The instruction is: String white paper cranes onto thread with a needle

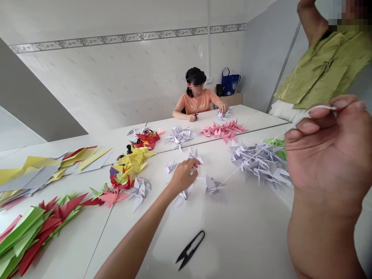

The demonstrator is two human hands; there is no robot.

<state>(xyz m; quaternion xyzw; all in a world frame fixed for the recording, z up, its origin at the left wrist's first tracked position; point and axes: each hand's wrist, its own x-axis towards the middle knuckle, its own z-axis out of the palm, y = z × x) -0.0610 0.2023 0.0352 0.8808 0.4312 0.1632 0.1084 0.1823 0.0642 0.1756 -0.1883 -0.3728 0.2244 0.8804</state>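
Note:
My left hand (pixel 183 175) reaches over the middle of the white table, its fingers curved apart at a white paper crane (pixel 194 154); no object shows in its grasp. Raised at the right, my right hand (pixel 328 143) pinches a white string (pixel 322 107) between thumb and forefinger. The string slants down leftward to another white crane (pixel 212 185) on the table. One more white crane (pixel 183 195) lies under my left wrist, partly hidden. Black thread snips (pixel 190 250) rest near the front of the table.
Piles of white (pixel 258 161), pink (pixel 223 130) and yellow cranes (pixel 133 161) lie around. Folded green and red papers (pixel 43 228) and flat strips (pixel 43 172) cover the left. Across the table (pixel 232 232) sits a person in orange (pixel 196 102); another in green (pixel 325 69) stands right.

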